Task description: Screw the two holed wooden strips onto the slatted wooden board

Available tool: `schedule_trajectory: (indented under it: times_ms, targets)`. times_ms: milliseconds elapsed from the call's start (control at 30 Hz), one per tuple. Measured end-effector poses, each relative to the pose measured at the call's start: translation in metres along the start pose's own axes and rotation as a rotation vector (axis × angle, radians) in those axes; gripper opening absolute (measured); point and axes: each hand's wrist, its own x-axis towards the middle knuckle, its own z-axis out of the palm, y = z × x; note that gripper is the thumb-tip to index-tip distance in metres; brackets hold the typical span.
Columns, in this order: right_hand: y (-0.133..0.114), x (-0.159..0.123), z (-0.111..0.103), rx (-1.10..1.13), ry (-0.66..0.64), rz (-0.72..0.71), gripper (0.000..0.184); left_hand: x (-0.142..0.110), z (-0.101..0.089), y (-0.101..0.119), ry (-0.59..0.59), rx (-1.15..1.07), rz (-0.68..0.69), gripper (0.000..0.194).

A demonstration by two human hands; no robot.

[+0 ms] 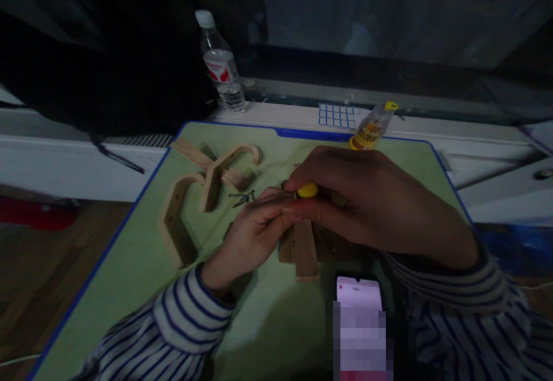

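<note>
Head view: right hand (371, 197) grips yellow tool handle (308, 190) above wooden strip (306, 254); left hand (259, 223) alongside, fingertips hidden, hold cannot be told.

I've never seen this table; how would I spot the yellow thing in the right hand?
On the green table, look where the right hand and left hand come together over a wooden strip. The yellow knob shows in the right hand's grip: small, rounded and bright, unlike the pale wood below.
</note>
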Motion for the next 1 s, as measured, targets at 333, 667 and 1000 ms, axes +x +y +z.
schedule_trajectory:
  times_ms: [333,667,1000]
  targets:
    - [0.000,0.001,0.005,-0.023,0.023,-0.001,0.023,-0.001,0.006,0.004,0.203,0.109,0.066,0.017]
    - [-0.007,-0.006,-0.008,0.027,0.003,-0.008,0.019,0.000,0.003,0.005,0.128,0.108,0.034,0.014]
    - [-0.003,-0.001,0.001,-0.099,0.064,0.018,0.017,-0.002,0.001,0.001,0.030,0.014,0.028,0.018]
